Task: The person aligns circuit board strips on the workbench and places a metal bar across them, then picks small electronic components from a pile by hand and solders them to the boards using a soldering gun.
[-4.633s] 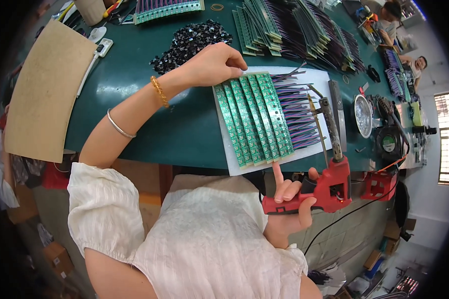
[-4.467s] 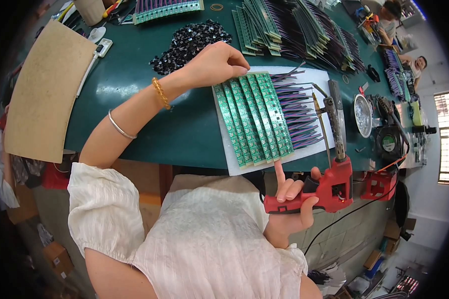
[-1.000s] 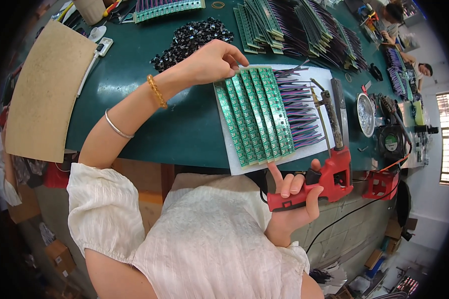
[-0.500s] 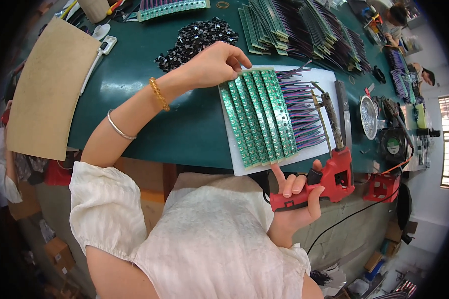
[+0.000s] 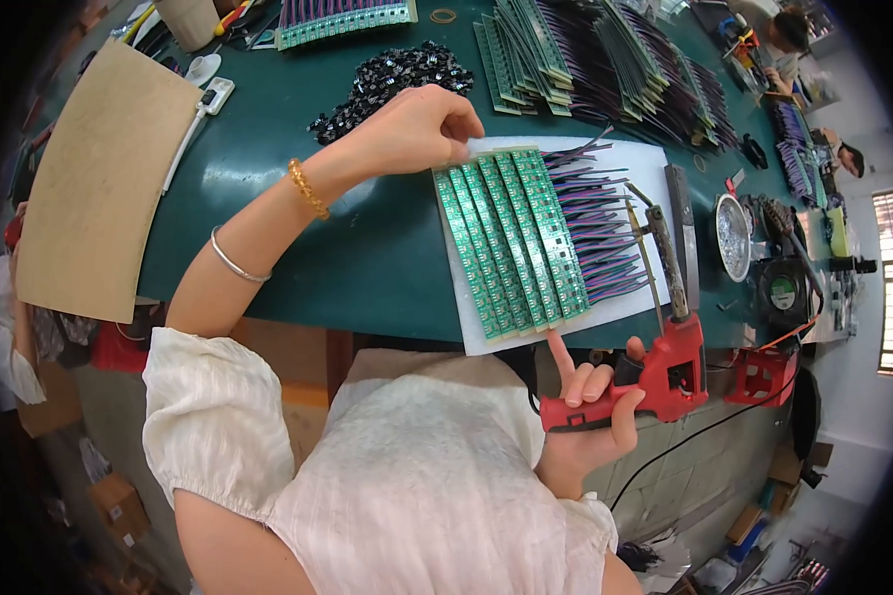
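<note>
Over my feed I see an electronics workshop: wired green circuit boards (image 5: 516, 243) lie on the worktop (image 5: 367, 263) near a red soldering gun (image 5: 677, 369), with a heap of small black components (image 5: 397, 81) and board stacks (image 5: 531, 59) beyond. Two other people (image 5: 786, 65) show farther off, cardboard boxes (image 5: 121, 508) below.

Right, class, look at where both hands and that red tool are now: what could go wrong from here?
The metal end of the red soldering gun, held in the right hand, is close to the purple and black wires; if hot, it might scorch them.
The green boards might slide out of line if the left hand, at their top edge, nudges them.
</note>
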Demonstrator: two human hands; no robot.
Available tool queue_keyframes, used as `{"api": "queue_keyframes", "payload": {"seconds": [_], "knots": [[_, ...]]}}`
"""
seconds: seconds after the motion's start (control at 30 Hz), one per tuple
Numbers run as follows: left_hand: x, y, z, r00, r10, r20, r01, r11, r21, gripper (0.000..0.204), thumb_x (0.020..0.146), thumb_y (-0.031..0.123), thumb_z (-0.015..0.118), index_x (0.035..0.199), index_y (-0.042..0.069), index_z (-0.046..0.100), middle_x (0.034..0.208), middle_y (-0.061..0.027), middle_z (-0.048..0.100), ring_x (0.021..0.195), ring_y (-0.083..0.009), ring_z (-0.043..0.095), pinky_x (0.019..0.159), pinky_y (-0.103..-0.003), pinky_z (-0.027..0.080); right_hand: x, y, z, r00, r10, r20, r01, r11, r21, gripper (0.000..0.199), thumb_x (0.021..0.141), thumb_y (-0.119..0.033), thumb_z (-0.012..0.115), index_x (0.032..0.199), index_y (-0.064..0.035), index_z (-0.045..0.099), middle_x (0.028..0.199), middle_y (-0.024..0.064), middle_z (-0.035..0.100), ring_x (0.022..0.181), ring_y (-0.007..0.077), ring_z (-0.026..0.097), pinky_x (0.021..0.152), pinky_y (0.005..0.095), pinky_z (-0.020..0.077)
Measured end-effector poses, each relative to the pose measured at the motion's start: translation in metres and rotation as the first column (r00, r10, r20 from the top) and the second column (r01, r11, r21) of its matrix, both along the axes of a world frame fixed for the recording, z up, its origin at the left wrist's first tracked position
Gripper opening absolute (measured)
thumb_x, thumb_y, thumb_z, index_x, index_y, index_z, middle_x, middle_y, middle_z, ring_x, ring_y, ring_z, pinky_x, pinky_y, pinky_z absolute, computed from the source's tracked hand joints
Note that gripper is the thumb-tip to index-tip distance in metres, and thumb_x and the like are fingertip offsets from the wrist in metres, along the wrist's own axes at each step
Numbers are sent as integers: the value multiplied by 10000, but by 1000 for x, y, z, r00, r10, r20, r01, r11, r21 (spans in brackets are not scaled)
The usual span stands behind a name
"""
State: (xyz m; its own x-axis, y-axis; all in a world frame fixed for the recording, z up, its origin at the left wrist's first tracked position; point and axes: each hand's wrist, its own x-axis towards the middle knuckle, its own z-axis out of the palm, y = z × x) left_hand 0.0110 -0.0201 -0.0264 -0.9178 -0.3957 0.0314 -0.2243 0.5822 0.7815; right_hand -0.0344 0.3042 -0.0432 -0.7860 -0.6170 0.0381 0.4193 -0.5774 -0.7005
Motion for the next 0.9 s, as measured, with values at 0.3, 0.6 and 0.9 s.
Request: {"api": "queue_keyframes", "payload": {"seconds": [0.3, 0.6, 0.9], "knots": [[1, 52, -5, 928, -316, -200, 208, 880, -428, 573, 782, 201, 724, 1313, 119, 524, 1439, -166, 398, 1335, -388, 346, 1088, -470, 310, -16, 14, -11, 961, -102, -258, 119, 991, 52, 471, 982, -260, 452, 1365, -15, 330, 591, 9, 427, 501, 140, 447, 972, 498, 411], [-4, 55, -16, 942, -299, -154, 231, 909, -348, 590, 761, 210, 741, 1305, 116, 531, 1460, -147, 380, 1371, -389, 290, 1108, -479, 276, -21, 14, -18, 970, -109, -219, 130, 988, 83, 493, 975, -250, 475, 1378, -23, 305, 591, 0, 422, 503, 136, 452, 792, 419, 451], [-2, 61, -6, 927, -345, -149, 252, 865, -434, 550, 783, 247, 721, 1293, 132, 551, 1478, -139, 358, 1391, -397, 247, 1102, -584, 191, -28, 17, -21, 976, -135, -172, 145, 988, 45, 477, 975, -270, 478, 1360, -33, 328, 572, -8, 417, 480, 120, 435, 726, 379, 464]]}}
